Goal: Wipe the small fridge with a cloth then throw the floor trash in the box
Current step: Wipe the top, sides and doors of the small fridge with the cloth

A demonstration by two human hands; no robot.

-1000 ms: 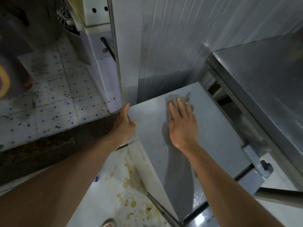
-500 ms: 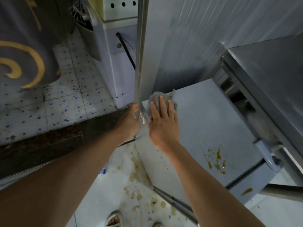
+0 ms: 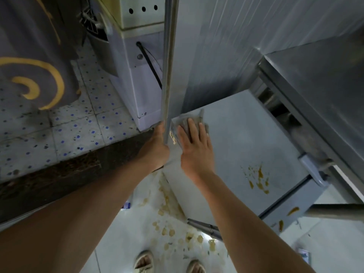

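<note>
The small fridge (image 3: 246,138) stands below me, its flat grey top facing up. Yellow-brown stains (image 3: 258,178) mark its near right part. My right hand (image 3: 195,146) lies flat, fingers spread, pressing a grey cloth (image 3: 194,120) onto the top's far left corner. My left hand (image 3: 157,148) grips the fridge's left edge, beside a vertical metal post (image 3: 169,71). Yellowish scraps of trash (image 3: 167,231) lie scattered on the white floor in front of the fridge. No box is in view.
A corrugated metal wall (image 3: 236,46) rises behind the fridge. A steel counter (image 3: 325,85) stands to the right. A white appliance (image 3: 136,79) sits on the speckled tiles at left. A metal bar (image 3: 334,211) juts in at lower right. My feet (image 3: 143,263) are at the bottom.
My right hand has slid the cloth from the middle of the fridge top to its far left corner. The view has shifted, revealing the stains on the top and my feet.
</note>
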